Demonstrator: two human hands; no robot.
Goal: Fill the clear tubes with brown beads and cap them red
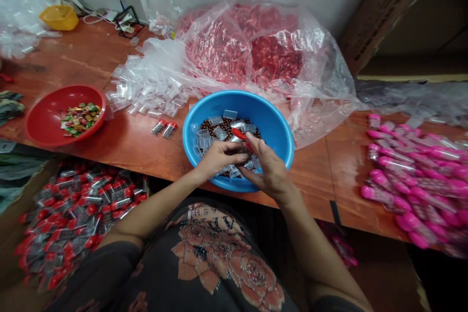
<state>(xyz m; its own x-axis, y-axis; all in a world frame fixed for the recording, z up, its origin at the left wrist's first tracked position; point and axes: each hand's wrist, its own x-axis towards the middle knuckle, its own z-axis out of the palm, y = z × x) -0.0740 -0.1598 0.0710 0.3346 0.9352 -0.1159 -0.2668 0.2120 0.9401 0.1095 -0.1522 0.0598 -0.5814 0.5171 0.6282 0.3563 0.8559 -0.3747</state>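
Note:
Over the blue basin (285, 144), both of my hands are close together. My left hand (219, 158) is closed, with thumb and fingers pinched round something small, mostly hidden. My right hand (268, 168) is curled beside a red cap (239, 134), which shows between the hands; its fingers are closed on this red piece. Inside the basin lie small brown balls (228, 124) and several clear plastic containers (204, 140). Two filled containers with red caps (169, 130) lie on the table left of the basin.
A red bowl (36, 122) holds small colourful wrapped pieces. Clear containers (153, 83) are piled behind, beside a big plastic bag of red pieces (278, 53). Pink-capped tubes (420, 170) cover the right side. Red-capped containers (80, 214) fill a box at lower left.

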